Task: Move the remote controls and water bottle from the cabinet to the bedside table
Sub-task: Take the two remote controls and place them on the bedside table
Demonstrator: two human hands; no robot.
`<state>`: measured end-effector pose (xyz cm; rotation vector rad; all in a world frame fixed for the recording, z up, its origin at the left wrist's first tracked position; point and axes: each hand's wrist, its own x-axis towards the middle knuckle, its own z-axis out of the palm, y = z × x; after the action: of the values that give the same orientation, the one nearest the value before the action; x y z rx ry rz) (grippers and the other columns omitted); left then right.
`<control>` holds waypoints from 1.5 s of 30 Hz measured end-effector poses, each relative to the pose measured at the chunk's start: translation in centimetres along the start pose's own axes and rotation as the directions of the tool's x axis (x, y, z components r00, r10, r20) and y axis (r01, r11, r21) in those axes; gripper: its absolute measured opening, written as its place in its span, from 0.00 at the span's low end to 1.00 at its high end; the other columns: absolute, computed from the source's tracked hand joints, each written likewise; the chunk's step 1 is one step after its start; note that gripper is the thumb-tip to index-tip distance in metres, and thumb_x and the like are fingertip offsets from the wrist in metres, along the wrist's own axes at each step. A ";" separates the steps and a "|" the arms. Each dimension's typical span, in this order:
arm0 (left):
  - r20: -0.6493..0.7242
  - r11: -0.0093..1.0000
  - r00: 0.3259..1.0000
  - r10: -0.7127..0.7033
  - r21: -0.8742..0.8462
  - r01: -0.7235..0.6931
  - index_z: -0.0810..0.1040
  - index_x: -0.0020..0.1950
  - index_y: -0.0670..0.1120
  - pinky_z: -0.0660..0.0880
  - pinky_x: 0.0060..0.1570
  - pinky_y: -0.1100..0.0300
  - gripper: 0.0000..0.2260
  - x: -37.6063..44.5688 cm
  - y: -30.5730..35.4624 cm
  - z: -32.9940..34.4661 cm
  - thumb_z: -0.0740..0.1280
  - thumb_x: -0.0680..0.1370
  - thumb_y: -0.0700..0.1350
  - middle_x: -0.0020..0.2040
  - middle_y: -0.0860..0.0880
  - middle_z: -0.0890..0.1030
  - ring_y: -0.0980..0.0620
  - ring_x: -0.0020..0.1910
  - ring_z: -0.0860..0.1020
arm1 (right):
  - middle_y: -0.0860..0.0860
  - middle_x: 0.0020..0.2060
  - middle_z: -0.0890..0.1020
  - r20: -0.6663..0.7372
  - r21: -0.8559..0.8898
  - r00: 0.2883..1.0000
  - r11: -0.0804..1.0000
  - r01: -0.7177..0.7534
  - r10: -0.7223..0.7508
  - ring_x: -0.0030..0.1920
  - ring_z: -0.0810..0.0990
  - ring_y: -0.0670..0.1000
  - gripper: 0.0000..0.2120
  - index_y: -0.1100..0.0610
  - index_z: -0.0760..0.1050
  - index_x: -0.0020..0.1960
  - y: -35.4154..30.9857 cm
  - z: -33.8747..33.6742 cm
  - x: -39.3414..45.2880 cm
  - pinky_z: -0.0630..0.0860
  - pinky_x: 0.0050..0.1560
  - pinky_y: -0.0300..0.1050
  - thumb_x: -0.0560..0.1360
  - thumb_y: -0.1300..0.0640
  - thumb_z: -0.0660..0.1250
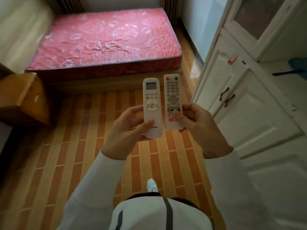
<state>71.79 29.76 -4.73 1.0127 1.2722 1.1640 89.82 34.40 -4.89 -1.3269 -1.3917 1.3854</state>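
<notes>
My left hand (127, 125) grips the lower end of a white air-conditioner remote (152, 103) with a small screen at its top. My right hand (197, 120) holds a white TV remote (172, 97) with many small buttons, its thumb on the lower part. Both remotes stand upright, side by side, above the floor in front of me. The white cabinet (245, 103) with dark handles is at my right. An orange wooden bedside table (25, 97) stands at the left beside the bed. No water bottle is in view.
A bed with a pink mattress (106, 40) fills the far side of the room. The floor (83, 155) has an orange brick pattern. A blue object (297, 65) lies on the cabinet ledge at the far right. My white shoe (152, 185) shows below.
</notes>
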 end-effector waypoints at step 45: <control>-0.910 0.977 0.401 -0.108 -0.172 -0.126 0.73 0.63 0.48 0.80 0.38 0.59 0.19 40.1 7.2 -44.8 0.69 0.73 0.43 0.53 0.52 0.84 0.54 0.49 0.83 | 0.53 0.48 0.85 0.911 -0.087 0.413 0.979 0.183 0.004 0.47 0.85 0.48 0.14 0.61 0.75 0.56 -13.8 49.6 60.5 0.79 0.41 0.38 0.74 0.54 0.68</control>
<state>24.52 67.56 -7.00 0.0855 1.9181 1.9575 28.72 85.03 -7.05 -0.4539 -2.2926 2.0831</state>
